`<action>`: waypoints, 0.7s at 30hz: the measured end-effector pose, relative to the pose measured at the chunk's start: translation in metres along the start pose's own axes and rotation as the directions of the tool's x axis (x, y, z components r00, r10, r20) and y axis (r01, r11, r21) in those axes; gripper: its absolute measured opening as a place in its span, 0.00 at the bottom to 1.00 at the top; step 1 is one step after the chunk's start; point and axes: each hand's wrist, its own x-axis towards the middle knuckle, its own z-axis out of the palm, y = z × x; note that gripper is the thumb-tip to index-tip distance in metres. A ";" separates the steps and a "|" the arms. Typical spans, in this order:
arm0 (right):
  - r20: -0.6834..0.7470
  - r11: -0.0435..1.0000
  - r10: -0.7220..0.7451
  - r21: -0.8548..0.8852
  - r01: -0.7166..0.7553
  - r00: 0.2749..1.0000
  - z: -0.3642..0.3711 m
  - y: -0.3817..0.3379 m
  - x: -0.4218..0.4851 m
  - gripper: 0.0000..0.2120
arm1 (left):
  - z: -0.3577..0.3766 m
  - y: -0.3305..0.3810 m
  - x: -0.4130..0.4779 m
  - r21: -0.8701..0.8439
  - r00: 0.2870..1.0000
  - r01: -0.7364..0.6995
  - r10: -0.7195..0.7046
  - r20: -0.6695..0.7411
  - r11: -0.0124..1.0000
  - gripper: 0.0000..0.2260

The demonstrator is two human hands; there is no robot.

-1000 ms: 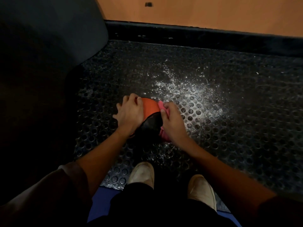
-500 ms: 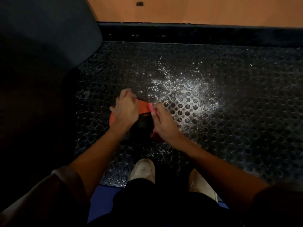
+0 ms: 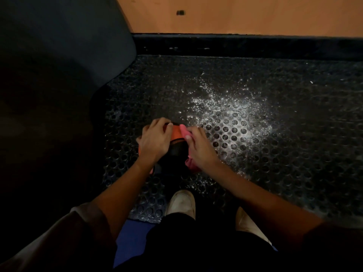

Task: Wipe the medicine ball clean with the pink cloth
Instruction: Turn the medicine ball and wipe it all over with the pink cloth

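Both hands are on the medicine ball [image 3: 176, 134], which sits on the studded black mat [image 3: 284, 163] just ahead of my pale shoes [image 3: 181, 203]. My left hand [image 3: 155, 141] lies over the ball's left side, fingers curled across its top and gripping it. My right hand [image 3: 200, 149] holds the pink cloth [image 3: 183, 128] against the ball's right side, with the fingers bent round the fabric. One end of the cloth pokes out past the fingertips at the far side, and another bunch shows below the wrist at the ball's near right.

Between the hands I can see an orange panel on the far part of the ball and a black panel nearer me. A sliver of orange also shows under the left wrist.

White powder [image 3: 235, 118] is scattered over the mat beyond and to the right of the ball, thickest near my right hand. A dark padded shape [image 3: 59, 55] fills the left side. Past the mat runs a black raised edge [image 3: 235, 46], then an orange-brown area [image 3: 245, 16], floor or wall I cannot tell.
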 end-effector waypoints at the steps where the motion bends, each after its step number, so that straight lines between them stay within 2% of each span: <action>1: -0.007 0.998 0.068 0.013 -0.068 0.998 -0.001 0.006 0.000 0.14 | 0.000 0.000 -0.001 0.003 1.000 0.007 -0.007 -0.005 1.000 0.13; 3: -0.002 0.980 0.196 -0.028 -0.196 0.981 -0.002 0.017 0.003 0.12 | 0.001 0.000 -0.001 -0.001 1.000 0.022 -0.022 -0.009 1.000 0.14; 5: -0.004 0.976 0.215 -0.023 -0.215 0.977 -0.001 0.016 0.003 0.08 | 0.001 -0.001 -0.002 -0.013 0.999 0.034 -0.035 -0.018 0.999 0.14; 9: -0.034 0.994 -0.036 0.103 0.039 0.999 0.002 -0.014 -0.010 0.09 | 0.001 -0.002 0.000 -0.036 0.997 0.064 -0.065 -0.038 0.997 0.14; 11: 0.001 0.992 -0.087 0.095 0.086 0.996 0.002 -0.011 -0.016 0.06 | 0.001 0.001 0.006 -0.047 0.996 0.089 -0.090 -0.025 0.995 0.14; 13: 0.004 0.997 0.022 0.072 -0.022 1.000 -0.002 0.005 -0.016 0.04 | 0.003 0.008 0.011 -0.041 0.994 0.114 -0.114 -0.003 0.993 0.15; 15: 0.009 0.983 0.164 0.080 -0.164 0.986 -0.007 0.020 -0.016 0.07 | 0.006 0.018 0.014 -0.011 0.992 0.125 -0.125 0.012 0.992 0.16; 18: 0.037 0.970 0.233 0.064 -0.235 0.972 -0.007 0.034 -0.017 0.06 | 0.010 0.030 0.027 0.012 0.987 0.144 -0.144 0.066 0.990 0.17; 21: 0.004 0.950 0.292 0.116 -0.291 0.956 -0.010 0.033 -0.011 0.07 | 0.003 0.030 0.041 -0.216 0.991 0.115 -0.096 0.096 0.970 0.18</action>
